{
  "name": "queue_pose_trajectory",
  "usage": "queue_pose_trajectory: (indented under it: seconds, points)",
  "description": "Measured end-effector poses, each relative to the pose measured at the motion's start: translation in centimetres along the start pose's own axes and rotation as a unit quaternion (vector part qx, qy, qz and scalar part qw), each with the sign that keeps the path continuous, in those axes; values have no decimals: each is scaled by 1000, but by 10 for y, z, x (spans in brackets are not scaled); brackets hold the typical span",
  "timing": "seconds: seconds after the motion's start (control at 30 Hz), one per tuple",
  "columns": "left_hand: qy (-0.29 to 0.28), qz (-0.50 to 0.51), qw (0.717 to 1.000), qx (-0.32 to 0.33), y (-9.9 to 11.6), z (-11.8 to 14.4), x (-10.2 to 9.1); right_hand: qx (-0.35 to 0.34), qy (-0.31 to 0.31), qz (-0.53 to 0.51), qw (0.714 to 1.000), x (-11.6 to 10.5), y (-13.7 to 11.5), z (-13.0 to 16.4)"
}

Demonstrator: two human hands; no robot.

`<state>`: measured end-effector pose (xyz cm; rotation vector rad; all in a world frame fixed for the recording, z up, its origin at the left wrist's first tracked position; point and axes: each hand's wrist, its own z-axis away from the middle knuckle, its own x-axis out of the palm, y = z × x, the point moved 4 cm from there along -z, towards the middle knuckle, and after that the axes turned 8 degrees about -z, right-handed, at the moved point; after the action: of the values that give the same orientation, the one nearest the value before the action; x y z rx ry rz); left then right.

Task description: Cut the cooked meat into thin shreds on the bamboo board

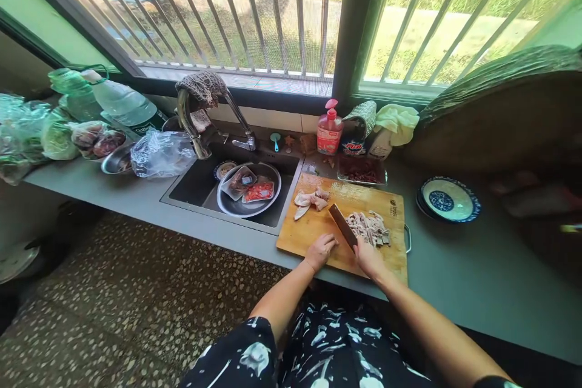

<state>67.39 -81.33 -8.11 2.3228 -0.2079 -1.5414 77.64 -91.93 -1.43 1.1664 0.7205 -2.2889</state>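
Observation:
A wooden cutting board (318, 230) lies on the grey counter to the right of the sink. My right hand (369, 257) grips the handle of a cleaver (342, 225), whose blade angles up and left over the board. To the right of the blade is a pile of cut meat strips (369, 227). Whole pale meat pieces (310, 200) rest at the board's far left. My left hand (321, 250) sits on the board's near edge, fingers curled, holding nothing that I can see.
The sink (200, 185) holds a metal basin (248, 207) with packaged food. A faucet (195, 127) stands behind it. Plastic bags (159, 154) and bottles crowd the left counter. A red soap bottle (328, 130), a tray (362, 171) and a blue-rimmed bowl (448, 199) stand near the board.

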Motion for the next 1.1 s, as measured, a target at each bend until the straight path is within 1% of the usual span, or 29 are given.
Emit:
queue_pose_trajectory:
  seconds: [0.07, 0.1, 0.2, 0.27, 0.33, 0.53, 0.57, 0.63, 0.7, 0.77, 0.8, 0.87, 0.97, 1.03, 1.1]
  points:
    - [6, -1, 1000, -2, 0, 1, -2, -3, 14, 3, 1000, -1, 7, 7]
    - [9, -2, 1000, -2, -1, 1, -3, -12, 15, 2, 1000, -1, 7, 10]
    - [2, 4, 1000, 17, -3, 2, -5, -39, 17, 1, 999, 4, -5, 16]
    - [-9, 6, 999, 36, -4, 3, -6, -45, 10, 6, 999, 8, -14, 18]
    - [-12, 7, 999, 42, -5, 3, -6, -49, 3, 22, 999, 12, -16, 20]
    - [-20, 21, 999, 32, -6, 4, -4, -40, -29, 64, 997, 23, 3, 34]
    - [-22, 18, 999, 29, -6, 4, -3, -35, -35, 67, 997, 24, 1, 34]
    - [-24, 7, 999, 23, -6, 5, 0, -37, -37, 65, 997, 23, -10, 28]
    - [-24, 0, 999, 24, -6, 7, 2, -43, -33, 59, 997, 19, -26, 17]
    - [-18, 0, 999, 27, -5, 8, 2, -54, -24, 52, 997, 13, -34, 6]
    - [-12, 2, 1000, 26, -4, 8, 1, -51, -20, 46, 997, 10, -33, 3]
    - [0, 7, 1000, 24, -4, 9, -1, -32, -12, 29, 999, 5, -23, 1]
    - [10, 5, 1000, 15, -5, 11, -3, -12, 4, 14, 1000, 2, -5, 9]
    - [11, -2, 1000, 11, -8, 14, -4, -24, 4, 14, 1000, 4, -4, 15]
    - [8, -7, 1000, 18, -9, 15, -5, -41, -7, 16, 999, 8, -12, 18]
